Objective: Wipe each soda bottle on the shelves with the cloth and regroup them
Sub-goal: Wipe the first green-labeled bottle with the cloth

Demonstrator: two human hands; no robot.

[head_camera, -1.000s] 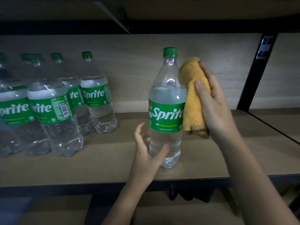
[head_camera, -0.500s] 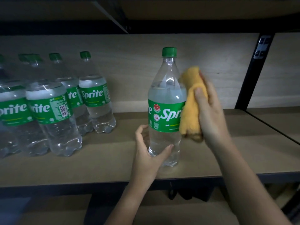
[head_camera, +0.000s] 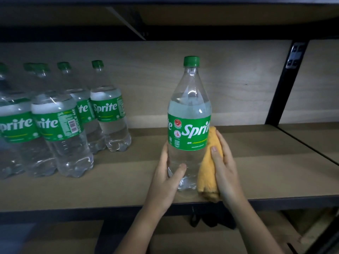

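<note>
Head view is showing me working at the front edge of the wooden shelf (head_camera: 256,173), where one Sprite bottle (head_camera: 189,125) is standing upright, well apart from the others. My left hand (head_camera: 165,176) is gripping the lower body of that bottle, thumb across the front and fingers wrapping behind it, so it is staying steady. My right hand (head_camera: 225,167) is pressing the folded yellow cloth (head_camera: 209,173) flat against the bottle's right side, fingers laid along the cloth and thumb curled over its front.

A moment ago I was holding the cloth high, up by the shoulder of the bottle; now it is sitting low, running from the bottom of the label down to the base. The bottle has also been turning in my left hand, since the label is now showing its small printed symbols where the brand name was facing me. I am taking that to mean the right side is getting one full downward stroke, and the rest of the body is probably coming round next.

The group of bottles (head_camera: 60,125) is standing clustered at the left of the shelf, so regrouping this one is probably coming after the wipe.
</note>
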